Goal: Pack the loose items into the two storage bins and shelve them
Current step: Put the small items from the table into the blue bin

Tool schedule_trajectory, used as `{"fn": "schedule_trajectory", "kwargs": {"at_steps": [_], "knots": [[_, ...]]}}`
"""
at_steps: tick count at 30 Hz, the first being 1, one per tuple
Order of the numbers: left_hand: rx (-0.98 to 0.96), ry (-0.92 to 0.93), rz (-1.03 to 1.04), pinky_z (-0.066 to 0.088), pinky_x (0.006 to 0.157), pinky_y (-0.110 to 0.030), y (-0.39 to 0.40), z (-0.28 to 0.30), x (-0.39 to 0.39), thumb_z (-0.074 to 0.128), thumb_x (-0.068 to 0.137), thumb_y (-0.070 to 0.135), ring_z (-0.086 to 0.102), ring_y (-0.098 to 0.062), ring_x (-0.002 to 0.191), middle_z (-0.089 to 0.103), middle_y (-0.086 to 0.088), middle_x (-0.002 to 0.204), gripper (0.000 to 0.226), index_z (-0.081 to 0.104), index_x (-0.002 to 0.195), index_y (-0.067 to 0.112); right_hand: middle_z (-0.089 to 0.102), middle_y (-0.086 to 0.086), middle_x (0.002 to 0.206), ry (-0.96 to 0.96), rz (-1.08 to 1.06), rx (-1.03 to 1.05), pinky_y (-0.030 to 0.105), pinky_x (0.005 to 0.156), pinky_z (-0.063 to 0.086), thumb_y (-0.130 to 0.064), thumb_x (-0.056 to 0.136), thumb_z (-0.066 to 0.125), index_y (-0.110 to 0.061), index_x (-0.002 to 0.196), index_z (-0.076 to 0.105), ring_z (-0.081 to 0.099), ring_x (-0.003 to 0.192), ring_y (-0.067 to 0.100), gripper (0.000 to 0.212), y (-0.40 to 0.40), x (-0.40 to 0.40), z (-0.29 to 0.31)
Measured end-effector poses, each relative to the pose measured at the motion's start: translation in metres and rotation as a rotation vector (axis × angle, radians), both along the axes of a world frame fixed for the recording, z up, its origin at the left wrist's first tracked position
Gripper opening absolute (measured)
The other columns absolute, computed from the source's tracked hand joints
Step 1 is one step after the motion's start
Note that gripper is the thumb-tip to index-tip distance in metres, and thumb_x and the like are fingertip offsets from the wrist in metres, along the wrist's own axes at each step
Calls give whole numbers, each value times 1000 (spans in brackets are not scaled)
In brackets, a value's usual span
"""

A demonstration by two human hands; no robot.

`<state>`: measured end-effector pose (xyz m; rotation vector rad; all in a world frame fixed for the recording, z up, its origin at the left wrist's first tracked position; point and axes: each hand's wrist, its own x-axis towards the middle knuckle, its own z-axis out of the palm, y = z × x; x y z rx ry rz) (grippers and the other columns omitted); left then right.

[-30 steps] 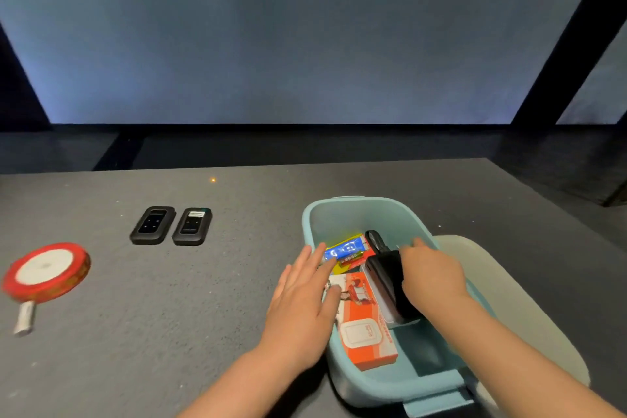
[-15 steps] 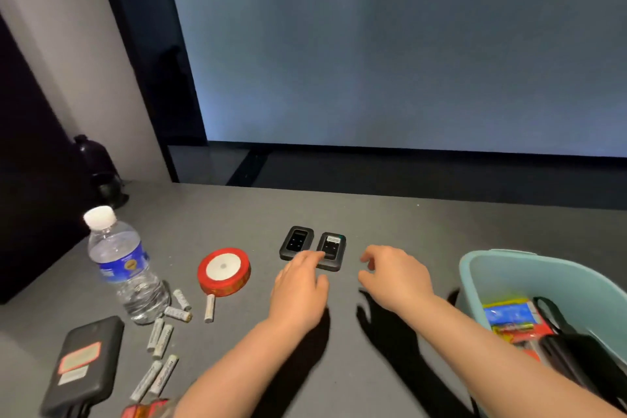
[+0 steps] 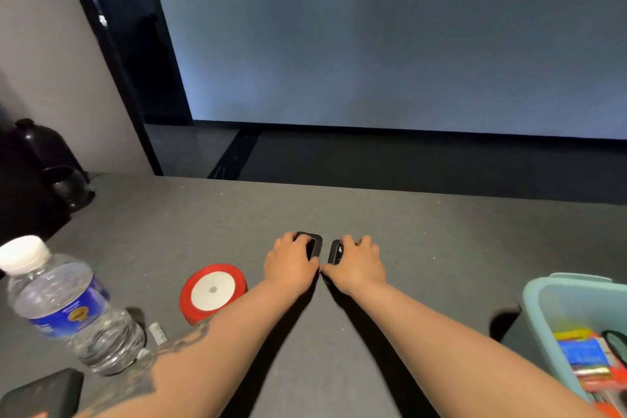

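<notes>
Two small black devices lie side by side on the grey table. My left hand [image 3: 291,261] curls over the left black device [image 3: 315,244], fingers wrapped on its far edge and thumb at its near end. My right hand [image 3: 356,263] grips the right black device [image 3: 334,252] the same way. Both devices are mostly hidden under the hands. The light blue bin [image 3: 556,305] stands at the right edge, holding coloured packets and a black item.
A red ribbon spool [image 3: 213,292] lies left of my left forearm. A water bottle [image 3: 64,309], loose batteries [image 3: 157,332] and a black power bank [image 3: 37,394] sit at the near left. A dark object [image 3: 57,163] stands at the far left corner.
My hands left the bin, moved left across the table and closed over the two black devices. The view swung left and nearer to them.
</notes>
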<state>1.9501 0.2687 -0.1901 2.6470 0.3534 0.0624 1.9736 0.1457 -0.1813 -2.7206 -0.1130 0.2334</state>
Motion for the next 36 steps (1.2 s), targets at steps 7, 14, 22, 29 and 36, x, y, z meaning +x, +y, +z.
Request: {"fn": "schedule_trajectory", "kwargs": {"at_steps": [7, 14, 22, 29, 36], "knots": [[-31, -47, 22, 50, 80, -40, 4, -10, 9, 68, 76, 35, 47, -24, 109, 58, -3, 114, 43, 48, 111, 17, 44, 11, 120, 12, -31, 0, 37, 79, 46, -50, 71, 71, -24, 124, 41, 41, 117, 30, 66, -2, 8, 0], [-243, -136, 77, 54, 71, -36, -17, 12, -29, 77, 60, 29, 59, -22, 88, 65, -2, 99, 52, 50, 104, 24, 52, 8, 115, 11, -51, 119, 35, 76, 45, -41, 72, 71, -26, 123, 40, 44, 114, 28, 62, -47, -34, 32], [-504, -430, -121, 39, 67, -11, -134, 104, -100, 79, 65, 23, 55, -5, 94, 59, 13, 101, 49, 55, 107, 31, 56, -2, 110, -265, -128, 323, 35, 80, 47, -40, 66, 72, -35, 125, 42, 55, 99, 19, 66, -188, -130, 132], [-601, -371, -222, 52, 82, -34, -215, 94, -145, 80, 60, 28, 59, -10, 95, 63, 14, 96, 49, 57, 102, 36, 61, -4, 109, -104, -320, 218, 35, 81, 51, -42, 55, 74, -38, 119, 47, 60, 93, 18, 70, -298, -187, 100], [-584, -381, -239, 50, 80, -29, -246, 100, -149, 78, 58, 27, 58, -10, 96, 63, 15, 96, 49, 57, 101, 34, 52, 2, 123, 70, -166, 5, 35, 91, 47, -45, 65, 71, -31, 132, 42, 53, 115, 23, 74, -290, -183, 65]]}}
